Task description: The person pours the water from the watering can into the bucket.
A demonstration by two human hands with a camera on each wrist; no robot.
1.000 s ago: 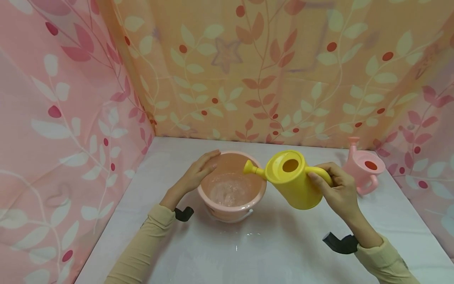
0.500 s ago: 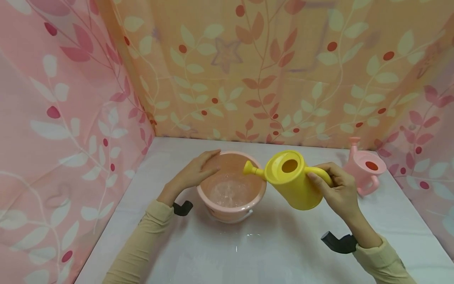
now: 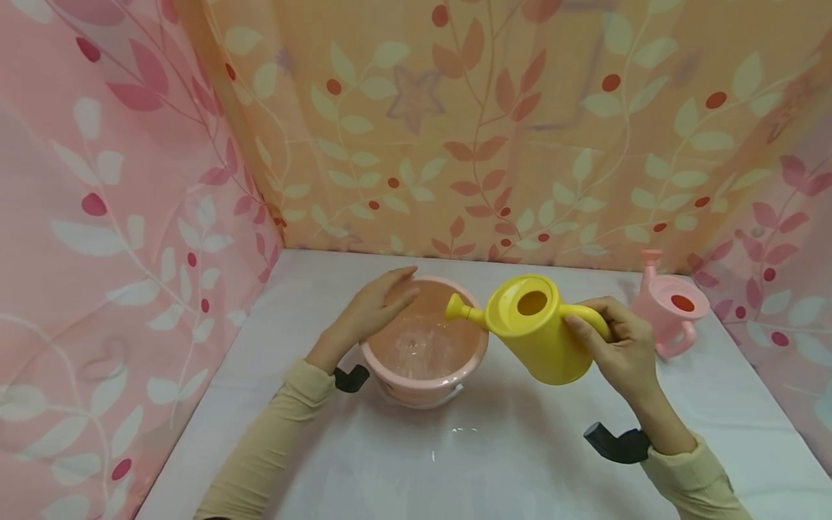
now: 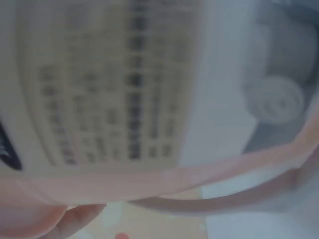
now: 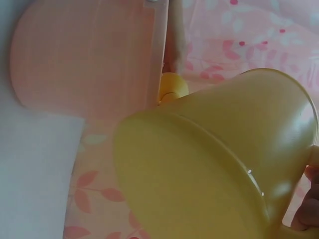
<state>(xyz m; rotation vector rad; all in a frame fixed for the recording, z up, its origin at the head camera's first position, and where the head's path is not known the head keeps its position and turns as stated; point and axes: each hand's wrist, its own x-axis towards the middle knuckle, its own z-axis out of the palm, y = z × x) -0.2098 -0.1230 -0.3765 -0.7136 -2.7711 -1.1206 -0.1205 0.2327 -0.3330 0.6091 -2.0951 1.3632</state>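
My right hand [image 3: 624, 350] grips the handle of a yellow watering can [image 3: 559, 354], held up and tipped to the left. Its spout [image 3: 464, 310] reaches over the right rim of a pink bucket [image 3: 419, 393]. Rippling water [image 3: 416, 347] shows inside the bucket. At the bucket's left rim is my left hand [image 3: 367, 310], fingers extended over the opening. A blurred printed label [image 4: 114, 94] on the bucket's side fills much of the left wrist view, with a fingertip [image 4: 75, 219] showing below. From the right wrist, the can's base [image 5: 184, 179] faces the camera.
A pink watering can [image 3: 669, 307] stands at the back right of the white table [image 3: 520, 462]. Small drops of water [image 3: 464, 430] lie on the table in front of the bucket. Leaf-patterned cloth [image 3: 481, 130] walls the table at the back and sides.
My left hand has shifted right and slightly up, its fingers farther over the bucket's opening. The yellow watering can and my right hand stay almost in place.
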